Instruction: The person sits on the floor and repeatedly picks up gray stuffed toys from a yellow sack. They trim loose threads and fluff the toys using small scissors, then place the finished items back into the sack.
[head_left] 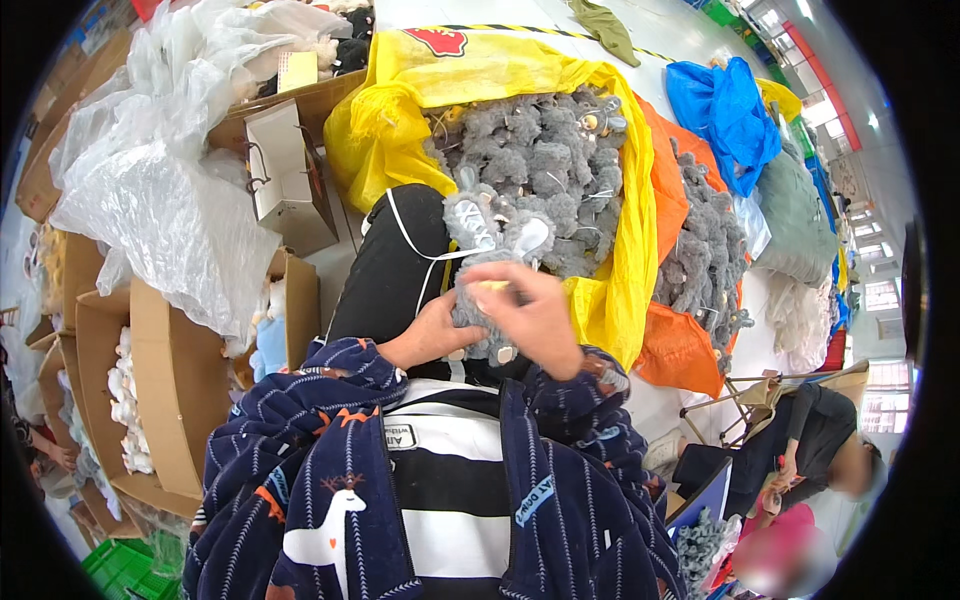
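Clearly soft and light – grey plush toy (492, 250) held over lap, before yellow bag (600, 290); left hand (432, 335) grips body, right hand (535, 315) fingers curled round middle. Best gripped at torso.

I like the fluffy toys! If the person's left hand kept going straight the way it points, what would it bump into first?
The left hand already touches the grey plush toy held by both hands. Further along, probably the yellow bag of grey toys, though depth is unclear.

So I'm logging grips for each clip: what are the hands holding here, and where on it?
Both hands, left hand and right hand, hold one grey plush toy by its lower body; its head sticks up above them.
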